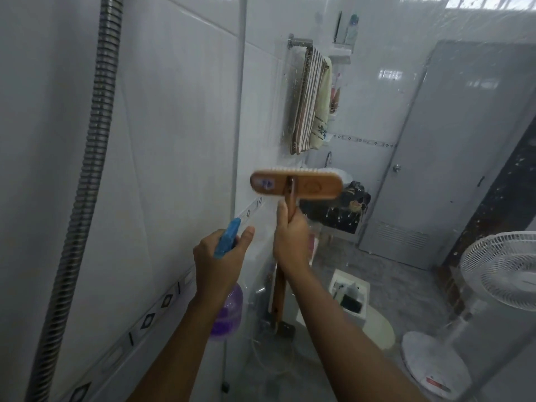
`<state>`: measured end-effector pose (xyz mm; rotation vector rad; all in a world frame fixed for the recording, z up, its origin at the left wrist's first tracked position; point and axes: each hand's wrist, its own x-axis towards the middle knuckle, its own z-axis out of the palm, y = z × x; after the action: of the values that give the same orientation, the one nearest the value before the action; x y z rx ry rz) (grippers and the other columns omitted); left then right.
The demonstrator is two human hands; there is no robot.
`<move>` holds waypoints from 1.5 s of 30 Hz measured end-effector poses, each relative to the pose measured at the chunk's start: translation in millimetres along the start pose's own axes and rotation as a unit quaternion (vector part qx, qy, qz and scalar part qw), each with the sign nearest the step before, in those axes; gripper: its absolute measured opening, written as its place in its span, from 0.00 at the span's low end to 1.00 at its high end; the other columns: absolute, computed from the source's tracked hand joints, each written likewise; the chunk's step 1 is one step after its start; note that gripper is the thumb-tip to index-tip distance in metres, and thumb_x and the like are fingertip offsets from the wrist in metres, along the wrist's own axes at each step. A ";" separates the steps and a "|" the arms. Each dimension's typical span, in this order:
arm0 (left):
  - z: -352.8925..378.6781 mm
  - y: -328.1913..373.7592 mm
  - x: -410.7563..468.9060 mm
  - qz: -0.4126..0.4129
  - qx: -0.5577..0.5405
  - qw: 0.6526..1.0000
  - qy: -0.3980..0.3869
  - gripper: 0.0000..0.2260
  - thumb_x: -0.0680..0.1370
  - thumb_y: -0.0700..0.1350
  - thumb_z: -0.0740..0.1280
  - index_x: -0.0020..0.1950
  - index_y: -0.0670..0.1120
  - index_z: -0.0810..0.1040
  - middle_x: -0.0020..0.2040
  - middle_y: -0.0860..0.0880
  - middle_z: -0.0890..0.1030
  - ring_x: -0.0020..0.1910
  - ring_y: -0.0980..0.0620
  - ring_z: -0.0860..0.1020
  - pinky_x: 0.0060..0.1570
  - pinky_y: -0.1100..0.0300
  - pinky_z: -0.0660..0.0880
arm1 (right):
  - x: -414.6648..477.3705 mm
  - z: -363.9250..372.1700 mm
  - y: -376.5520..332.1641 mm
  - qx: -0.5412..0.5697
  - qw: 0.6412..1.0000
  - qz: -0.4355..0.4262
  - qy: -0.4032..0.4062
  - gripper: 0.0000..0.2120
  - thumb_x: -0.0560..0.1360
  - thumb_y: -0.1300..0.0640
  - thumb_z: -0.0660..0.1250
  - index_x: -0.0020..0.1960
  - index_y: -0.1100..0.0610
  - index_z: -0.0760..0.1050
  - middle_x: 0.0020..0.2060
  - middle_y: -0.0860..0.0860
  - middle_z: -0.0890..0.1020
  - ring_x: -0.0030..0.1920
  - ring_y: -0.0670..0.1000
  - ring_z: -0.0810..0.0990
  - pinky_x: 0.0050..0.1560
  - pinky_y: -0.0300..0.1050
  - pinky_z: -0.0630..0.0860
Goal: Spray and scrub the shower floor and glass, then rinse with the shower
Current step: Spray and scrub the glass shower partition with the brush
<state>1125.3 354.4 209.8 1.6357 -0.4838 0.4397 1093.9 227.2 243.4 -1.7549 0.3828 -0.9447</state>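
Purple spray bottle (226, 311), wooden scrub brush (295, 185)

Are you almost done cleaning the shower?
Not yet. Droplets on the glass suggest spraying has happened. The right hand holds the brush up at the glass; the left hand grips the spray bottle. Rinsing is left: the shower hose hangs untouched.

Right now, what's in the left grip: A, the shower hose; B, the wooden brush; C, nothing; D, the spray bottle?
D: the left grip is wrapped round the spray bottle just under its blue trigger, while the right grip holds the brush by its handle.
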 end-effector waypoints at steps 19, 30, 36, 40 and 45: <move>84.6 56.6 -64.6 -0.022 -0.063 0.990 -0.125 0.17 0.75 0.54 0.73 0.34 0.43 0.79 0.27 0.46 0.78 0.25 0.50 0.77 0.25 0.54 0.75 | -17.3 -166.4 16.3 -0.033 0.993 0.016 0.116 0.20 0.83 0.41 0.56 0.50 0.55 0.78 0.37 0.49 0.82 0.38 0.48 0.82 0.39 0.43 0.77; 135.6 114.8 -87.5 -0.026 -0.095 0.974 -0.206 0.18 0.72 0.56 0.77 0.37 0.41 0.81 0.30 0.43 0.79 0.30 0.41 0.79 0.31 0.45 0.80 | -2.3 -257.5 -41.6 -0.045 0.993 -0.001 0.106 0.19 0.82 0.39 0.56 0.42 0.52 0.72 0.27 0.47 0.71 0.28 0.50 0.72 0.30 0.47 0.72; 144.2 134.4 -91.6 0.011 -0.071 0.978 -0.196 0.18 0.72 0.55 0.77 0.35 0.42 0.80 0.28 0.46 0.79 0.29 0.45 0.79 0.31 0.51 0.79 | -0.8 -264.1 -37.9 -0.050 0.994 -0.019 0.099 0.17 0.83 0.41 0.57 0.43 0.51 0.74 0.29 0.47 0.72 0.30 0.49 0.73 0.32 0.46 0.71; 148.3 142.4 -97.7 -0.001 -0.068 0.980 -0.185 0.19 0.73 0.56 0.76 0.33 0.42 0.79 0.27 0.45 0.78 0.25 0.48 0.77 0.27 0.58 0.76 | -1.0 -264.9 -31.0 -0.060 0.994 -0.024 0.087 0.16 0.83 0.42 0.57 0.47 0.50 0.75 0.31 0.45 0.74 0.32 0.45 0.74 0.33 0.40 0.70; 151.6 153.4 -105.5 0.045 -0.092 0.987 -0.126 0.15 0.74 0.49 0.76 0.33 0.47 0.76 0.24 0.55 0.75 0.24 0.59 0.75 0.24 0.72 0.68 | -31.6 -271.2 17.9 -0.043 0.998 0.007 0.053 0.18 0.83 0.42 0.58 0.45 0.53 0.77 0.27 0.45 0.74 0.27 0.42 0.72 0.29 0.36 0.70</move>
<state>953.9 194.7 262.0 1.4998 -0.7685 0.2455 873.7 64.9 249.6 -1.7817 0.5108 -1.0282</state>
